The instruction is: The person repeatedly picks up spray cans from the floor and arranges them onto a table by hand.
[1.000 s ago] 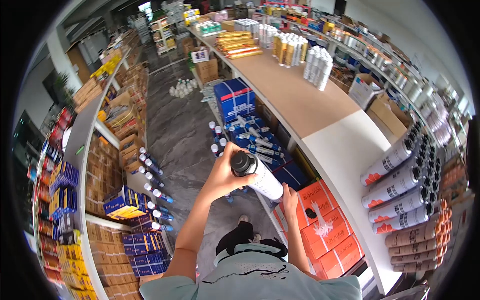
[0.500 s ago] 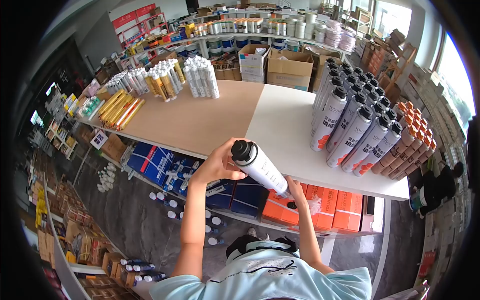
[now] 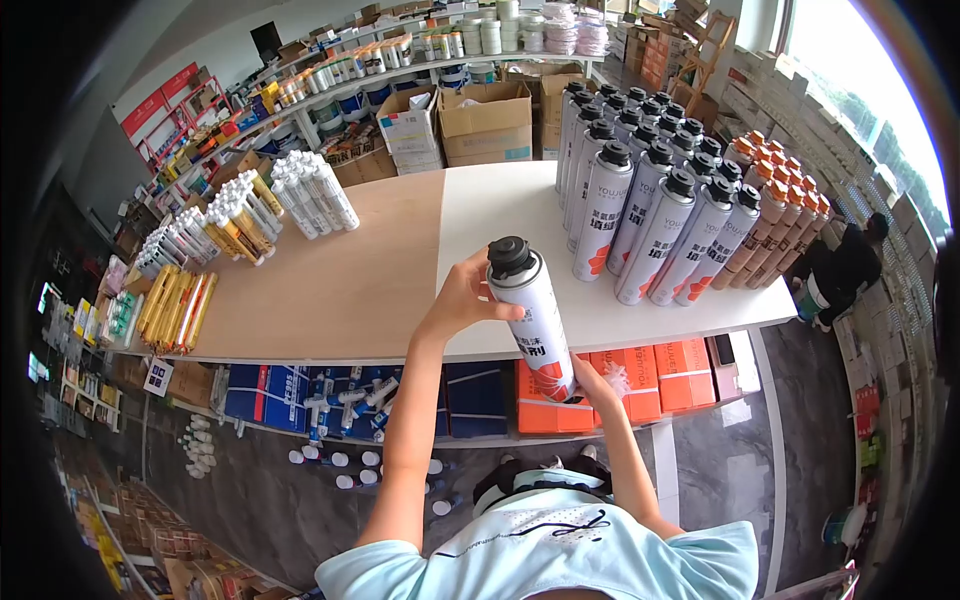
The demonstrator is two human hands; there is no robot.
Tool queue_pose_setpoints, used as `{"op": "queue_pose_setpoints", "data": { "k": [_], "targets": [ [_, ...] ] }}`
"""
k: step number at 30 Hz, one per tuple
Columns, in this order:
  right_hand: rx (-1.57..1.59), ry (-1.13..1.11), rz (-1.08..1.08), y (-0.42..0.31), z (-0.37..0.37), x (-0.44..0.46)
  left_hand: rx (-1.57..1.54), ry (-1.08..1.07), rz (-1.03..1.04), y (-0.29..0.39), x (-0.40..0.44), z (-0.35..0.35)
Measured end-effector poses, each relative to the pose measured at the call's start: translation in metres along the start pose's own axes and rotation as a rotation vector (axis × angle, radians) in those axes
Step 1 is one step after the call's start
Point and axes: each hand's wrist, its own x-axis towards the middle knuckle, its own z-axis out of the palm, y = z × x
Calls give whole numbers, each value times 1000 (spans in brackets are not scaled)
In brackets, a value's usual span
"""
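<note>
A white spray foam can (image 3: 537, 325) with a black cap and a red pattern near its base is held in front of me, over the table's front edge. My left hand (image 3: 468, 302) is closed around its upper part, thumb across the front. At the bottom end, my right hand (image 3: 592, 382) grips the base from the right, its fingers partly hidden. The can leans slightly, cap toward the upper left. Rows of matching foam cans (image 3: 605, 215) stand upright on the white table section (image 3: 480, 210), just beyond the held one.
Brown cans with orange caps (image 3: 775, 225) stand at the table's right end. White and gold cartridges (image 3: 310, 195) and yellow tubes (image 3: 175, 310) are at left. Orange boxes (image 3: 555, 400) and blue boxes (image 3: 265, 398) sit underneath. A person in dark clothes (image 3: 845, 265) is at the right.
My view has swung to the right. The can has come more upright and turned, so its dark lettering and red pattern now face me. Both hands still hold it.
</note>
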Motion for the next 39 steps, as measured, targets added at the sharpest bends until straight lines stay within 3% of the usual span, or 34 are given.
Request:
{"op": "queue_pose_setpoints", "data": {
  "k": [8, 18, 24, 26, 39],
  "targets": [
    [534, -117, -74, 10, -23, 12, -44, 155, 91, 24, 38, 63],
    [773, -140, -154, 25, -56, 36, 130, 357, 176, 16, 85, 128],
    [649, -121, -245, 16, -53, 34, 213, 442, 235, -3, 115, 139],
    [553, -20, -305, 5, -54, 32, 219, 470, 241, -12, 124, 142],
    [572, 88, -433, -34, -67, 46, 330, 568, 231, -19, 159, 150]
  ]
}}
